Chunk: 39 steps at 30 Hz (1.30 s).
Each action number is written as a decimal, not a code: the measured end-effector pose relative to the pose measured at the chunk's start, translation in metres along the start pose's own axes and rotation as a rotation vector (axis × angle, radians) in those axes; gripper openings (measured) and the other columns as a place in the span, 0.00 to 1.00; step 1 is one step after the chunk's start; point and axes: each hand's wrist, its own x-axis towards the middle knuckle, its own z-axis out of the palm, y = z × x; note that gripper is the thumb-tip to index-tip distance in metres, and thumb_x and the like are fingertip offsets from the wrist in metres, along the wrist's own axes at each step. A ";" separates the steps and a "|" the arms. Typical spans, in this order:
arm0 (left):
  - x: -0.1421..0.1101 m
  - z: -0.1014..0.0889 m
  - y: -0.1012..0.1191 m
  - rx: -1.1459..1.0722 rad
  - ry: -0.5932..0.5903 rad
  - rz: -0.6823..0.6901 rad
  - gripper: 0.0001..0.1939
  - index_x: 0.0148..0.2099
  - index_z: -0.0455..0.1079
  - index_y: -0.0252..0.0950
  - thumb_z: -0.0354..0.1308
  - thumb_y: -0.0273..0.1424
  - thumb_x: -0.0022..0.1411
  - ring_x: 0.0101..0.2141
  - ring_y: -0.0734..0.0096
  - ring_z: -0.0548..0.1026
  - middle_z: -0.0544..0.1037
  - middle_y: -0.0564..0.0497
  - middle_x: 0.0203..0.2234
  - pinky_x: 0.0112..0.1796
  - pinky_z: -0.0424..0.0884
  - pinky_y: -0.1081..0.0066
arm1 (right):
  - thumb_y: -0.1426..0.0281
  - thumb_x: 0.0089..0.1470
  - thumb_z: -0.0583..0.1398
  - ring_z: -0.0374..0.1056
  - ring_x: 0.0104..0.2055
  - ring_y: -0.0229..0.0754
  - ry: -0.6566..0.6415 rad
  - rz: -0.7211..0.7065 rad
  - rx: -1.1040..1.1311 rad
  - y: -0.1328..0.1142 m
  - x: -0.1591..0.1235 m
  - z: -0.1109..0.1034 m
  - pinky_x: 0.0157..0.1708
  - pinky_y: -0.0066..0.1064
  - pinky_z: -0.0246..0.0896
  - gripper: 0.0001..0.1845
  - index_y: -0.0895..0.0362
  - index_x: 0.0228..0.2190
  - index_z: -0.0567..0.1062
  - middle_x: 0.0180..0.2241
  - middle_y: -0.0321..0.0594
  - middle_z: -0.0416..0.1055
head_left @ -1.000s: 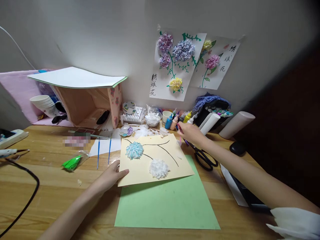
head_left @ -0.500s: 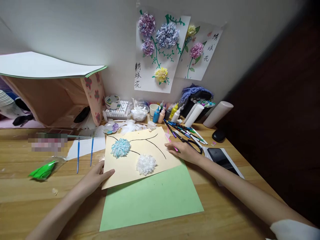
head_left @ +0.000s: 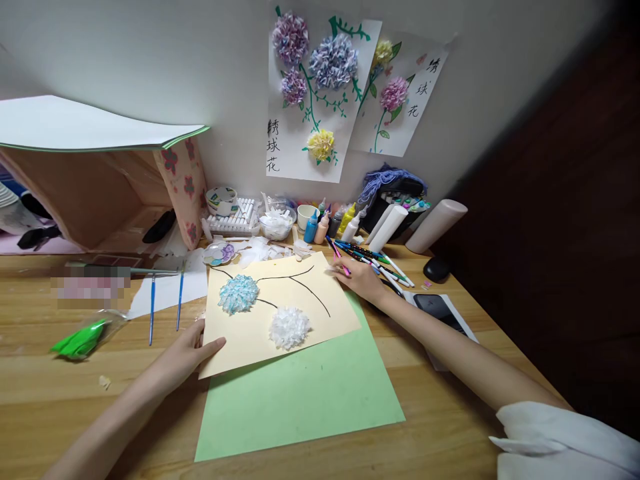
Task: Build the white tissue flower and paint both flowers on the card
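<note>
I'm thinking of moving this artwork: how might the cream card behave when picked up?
The cream card probably flexes only slightly, since it looks nearly flat with the left hand gripping one side. Its ruffled blue-and-white flower and white flower, standing proud of the surface, would likely crush if pressed.

Showing plain cream on the card [head_left: 260, 353], with thin black lines branching across. Mixing light blue with white on one flower [head_left: 239, 294], wearing pure white on the other flower [head_left: 290, 328]. Spreading pale green over the lower sheet [head_left: 300, 400]. Flashing bright pink on the pen [head_left: 346, 270]. Running yellowish-brown grain along the table [head_left: 445, 427]. Standing out blue, peach, yellow and white among the bottles [head_left: 321, 231]. Scattering dark reddish flower prints over the peach box [head_left: 180, 190]. Glowing vivid green in the packet [head_left: 80, 340].
</note>
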 end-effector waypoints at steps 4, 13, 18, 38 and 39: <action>-0.001 -0.003 0.004 0.010 -0.079 -0.019 0.36 0.48 0.69 0.34 0.66 0.49 0.39 0.39 0.48 0.77 0.79 0.41 0.42 0.38 0.72 0.60 | 0.73 0.55 0.56 0.73 0.33 0.42 -0.030 -0.025 -0.031 0.010 0.010 0.008 0.33 0.31 0.65 0.05 0.56 0.36 0.71 0.32 0.40 0.76; -0.010 -0.001 0.014 0.001 -0.083 -0.002 0.30 0.45 0.70 0.34 0.66 0.44 0.40 0.43 0.47 0.75 0.80 0.45 0.39 0.38 0.71 0.63 | 0.77 0.58 0.49 0.69 0.43 0.45 -0.065 -0.270 -0.092 -0.006 0.048 0.019 0.42 0.34 0.63 0.12 0.57 0.37 0.71 0.37 0.46 0.74; -0.022 0.006 0.029 -0.083 -0.127 -0.051 0.27 0.42 0.70 0.35 0.66 0.42 0.39 0.42 0.49 0.76 0.80 0.45 0.38 0.35 0.73 0.63 | 0.78 0.58 0.50 0.68 0.35 0.41 -0.158 -0.421 -0.130 -0.023 0.084 0.044 0.35 0.30 0.61 0.11 0.58 0.32 0.71 0.31 0.43 0.73; -0.015 0.017 0.004 -0.324 -0.267 0.005 0.34 0.54 0.59 0.34 0.64 0.43 0.49 0.31 0.58 0.79 0.80 0.43 0.39 0.30 0.74 0.64 | 0.78 0.59 0.47 0.71 0.47 0.48 -0.111 -0.362 -0.181 0.020 0.038 -0.008 0.46 0.41 0.68 0.17 0.59 0.44 0.71 0.44 0.50 0.74; -0.014 0.019 0.004 -0.330 -0.246 0.016 0.33 0.53 0.59 0.34 0.64 0.43 0.49 0.32 0.58 0.79 0.80 0.44 0.38 0.31 0.74 0.64 | 0.79 0.58 0.47 0.71 0.45 0.47 -0.136 -0.367 -0.178 0.026 0.031 -0.013 0.45 0.40 0.68 0.18 0.58 0.44 0.72 0.44 0.49 0.75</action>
